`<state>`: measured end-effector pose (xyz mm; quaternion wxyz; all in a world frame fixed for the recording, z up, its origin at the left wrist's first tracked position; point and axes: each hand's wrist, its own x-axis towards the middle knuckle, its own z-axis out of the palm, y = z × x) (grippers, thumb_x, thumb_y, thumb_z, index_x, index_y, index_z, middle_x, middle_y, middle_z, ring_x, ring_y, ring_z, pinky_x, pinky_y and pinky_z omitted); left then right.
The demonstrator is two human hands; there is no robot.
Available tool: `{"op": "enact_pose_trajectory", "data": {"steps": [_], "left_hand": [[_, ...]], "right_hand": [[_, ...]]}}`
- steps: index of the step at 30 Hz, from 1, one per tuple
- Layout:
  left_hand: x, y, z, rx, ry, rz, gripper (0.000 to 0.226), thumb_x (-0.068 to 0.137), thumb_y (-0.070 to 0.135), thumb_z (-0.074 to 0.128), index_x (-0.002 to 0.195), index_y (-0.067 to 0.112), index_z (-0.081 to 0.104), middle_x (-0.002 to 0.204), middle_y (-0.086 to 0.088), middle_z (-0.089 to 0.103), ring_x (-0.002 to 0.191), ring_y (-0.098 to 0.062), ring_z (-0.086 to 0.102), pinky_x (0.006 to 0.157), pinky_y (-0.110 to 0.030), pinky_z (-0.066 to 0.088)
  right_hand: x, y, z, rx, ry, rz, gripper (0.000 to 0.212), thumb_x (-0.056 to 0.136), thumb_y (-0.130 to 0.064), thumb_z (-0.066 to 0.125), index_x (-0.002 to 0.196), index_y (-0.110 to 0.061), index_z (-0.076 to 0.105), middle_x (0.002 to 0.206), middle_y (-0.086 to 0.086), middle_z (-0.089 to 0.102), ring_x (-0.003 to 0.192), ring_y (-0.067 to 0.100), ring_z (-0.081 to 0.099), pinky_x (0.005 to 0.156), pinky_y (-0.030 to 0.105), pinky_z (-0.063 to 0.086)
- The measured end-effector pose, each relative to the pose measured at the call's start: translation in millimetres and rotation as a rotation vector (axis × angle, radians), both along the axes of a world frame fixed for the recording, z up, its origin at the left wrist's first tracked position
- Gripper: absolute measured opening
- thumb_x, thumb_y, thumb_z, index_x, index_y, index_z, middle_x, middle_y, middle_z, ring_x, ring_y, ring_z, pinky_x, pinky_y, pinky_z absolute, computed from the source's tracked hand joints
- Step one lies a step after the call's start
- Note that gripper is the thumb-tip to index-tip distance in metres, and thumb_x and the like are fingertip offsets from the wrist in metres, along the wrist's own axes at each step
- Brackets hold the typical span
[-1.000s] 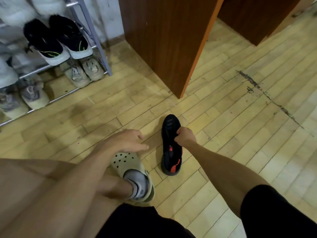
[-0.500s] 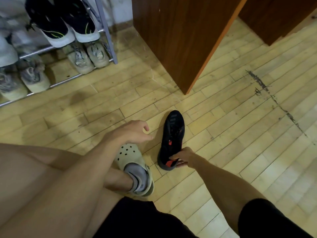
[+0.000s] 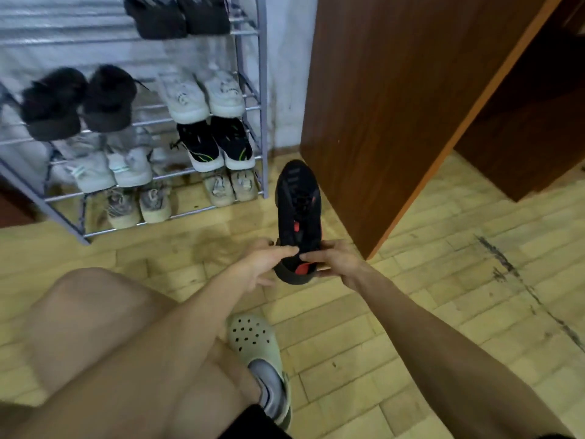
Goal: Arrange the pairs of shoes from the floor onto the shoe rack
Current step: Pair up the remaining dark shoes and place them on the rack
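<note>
A black shoe with red accents (image 3: 299,204) is lifted off the floor, toe pointing away from me, just right of the shoe rack (image 3: 262,99). My left hand (image 3: 266,261) and my right hand (image 3: 335,258) both grip its heel end, one on each side. The metal rack stands at the upper left with several pairs on its shelves: black ones, white ones, a black pair with green lines, and beige ones at the bottom.
A brown wooden cabinet (image 3: 395,106) stands right of the held shoe, very close to it. My foot in a pale green clog (image 3: 256,343) rests on the wooden plank floor (image 3: 443,296) below my hands. My bare knee fills the lower left.
The black shoe has gone from lying on the floor to being held in the air nearer the rack. My left hand has joined my right hand at its heel. The view has tilted up.
</note>
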<state>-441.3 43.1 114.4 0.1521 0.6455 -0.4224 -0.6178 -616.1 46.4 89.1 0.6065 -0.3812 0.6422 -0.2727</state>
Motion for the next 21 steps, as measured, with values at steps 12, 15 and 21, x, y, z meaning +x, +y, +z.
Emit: {"op": "enact_pose_trajectory", "data": {"steps": [12,15,21], "left_hand": [[167,19,193,-0.477,0.109,0.456,0.02,0.082,-0.003,0.067,0.099,0.003,0.06,0.096,-0.015,0.069,0.078,-0.028,0.068,0.062,-0.037,0.059],[225,43,212,-0.52,0.121,0.578,0.015,0.081,-0.008,0.065,0.089,0.003,0.059,0.095,-0.018,0.068,0.084,-0.035,0.069,0.073,-0.048,0.059],[323,98,187,-0.49,0.11,0.789,0.016,0.078,-0.011,0.055,0.087,0.001,0.06,0.09,-0.019,0.065,0.068,-0.032,0.066,0.056,-0.039,0.06]], "right_hand": [[181,-32,218,-0.461,-0.046,0.316,0.021,0.082,-0.022,0.075,0.101,-0.013,0.071,0.081,-0.001,0.075,0.07,0.01,0.072,0.059,0.023,0.056],[240,-25,248,-0.446,-0.041,0.492,0.027,0.088,-0.026,0.068,0.112,-0.015,0.068,0.097,0.001,0.073,0.085,0.014,0.069,0.068,0.027,0.054],[358,3,240,-0.41,0.039,0.718,0.038,0.083,-0.016,0.073,0.12,-0.012,0.065,0.11,0.008,0.072,0.099,0.024,0.069,0.082,0.041,0.059]]}}
